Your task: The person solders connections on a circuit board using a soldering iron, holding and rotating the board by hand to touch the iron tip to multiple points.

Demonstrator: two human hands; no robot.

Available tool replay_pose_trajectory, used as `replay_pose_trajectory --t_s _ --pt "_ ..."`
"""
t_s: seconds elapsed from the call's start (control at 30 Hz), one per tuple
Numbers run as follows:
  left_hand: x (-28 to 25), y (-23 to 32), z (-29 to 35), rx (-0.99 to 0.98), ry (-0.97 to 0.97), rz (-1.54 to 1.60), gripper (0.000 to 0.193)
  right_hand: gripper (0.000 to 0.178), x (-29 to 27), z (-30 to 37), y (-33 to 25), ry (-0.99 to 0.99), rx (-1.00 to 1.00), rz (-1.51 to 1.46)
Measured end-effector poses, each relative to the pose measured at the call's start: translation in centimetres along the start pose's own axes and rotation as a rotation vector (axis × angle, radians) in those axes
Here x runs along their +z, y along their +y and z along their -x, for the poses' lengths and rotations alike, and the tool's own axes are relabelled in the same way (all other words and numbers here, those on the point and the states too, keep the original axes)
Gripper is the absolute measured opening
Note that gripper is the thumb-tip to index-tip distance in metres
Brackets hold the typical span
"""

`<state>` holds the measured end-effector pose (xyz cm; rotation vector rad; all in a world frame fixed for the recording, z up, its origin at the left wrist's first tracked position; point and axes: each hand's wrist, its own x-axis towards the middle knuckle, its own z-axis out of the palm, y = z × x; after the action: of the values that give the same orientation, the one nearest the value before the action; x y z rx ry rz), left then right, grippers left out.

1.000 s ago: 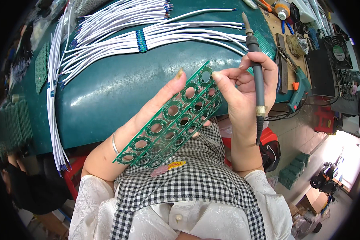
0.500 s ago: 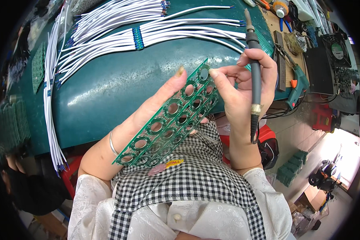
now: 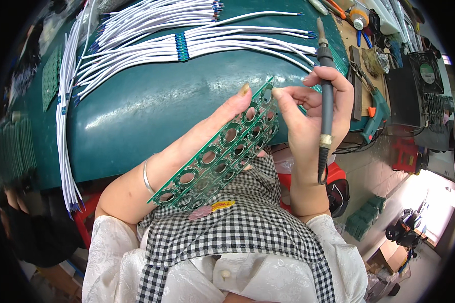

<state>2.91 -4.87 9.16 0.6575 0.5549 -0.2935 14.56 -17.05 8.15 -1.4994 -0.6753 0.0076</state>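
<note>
My left hand [image 3: 227, 110] holds a green circuit board panel [image 3: 219, 146] with rows of round cut-outs, tilted above my lap. Its thumb lies along the upper edge and some fingertips show beyond the lower edge; the other fingers are behind the panel. In my right hand [image 3: 308, 116] a grey soldering iron [image 3: 327, 108] stands nearly upright, gripped by the fingers, its tip pointing up and away from the panel. The right thumb and a bent finger meet at the panel's far upper corner. Whether they pinch something small there I cannot make out.
White cables with a blue tie [image 3: 181, 47] lie across the green table [image 3: 131, 116], with another cable bundle [image 3: 156, 22] behind and one hanging off the left [image 3: 64, 136]. A green gun-shaped tool [image 3: 379, 111] and a fan [image 3: 426, 73] stand right. Green board stacks [image 3: 361, 217] sit lower right.
The panel and both hands have shifted slightly right in the view, and the panel is turned a little more edge-on. Both grips look the same; the surroundings shift slightly too.
</note>
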Motion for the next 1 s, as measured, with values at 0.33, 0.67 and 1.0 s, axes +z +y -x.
replay_pose_trajectory --t_s 0.33,0.67,1.0 --pt "-0.1 0.1 -0.1 -0.078 -0.071 0.03 0.076 0.061 0.0 0.5 0.1 0.033 0.085 -0.069" --pt "-0.4 -0.2 -0.5 -0.076 -0.084 -0.006 0.079 0.059 0.1 0.9 0.3 0.09 0.028 -0.028" --pt "-0.4 -0.6 -0.8 -0.05 -0.14 0.07 0.073 0.06 0.3 1.2 0.4 0.112 0.066 -0.06"
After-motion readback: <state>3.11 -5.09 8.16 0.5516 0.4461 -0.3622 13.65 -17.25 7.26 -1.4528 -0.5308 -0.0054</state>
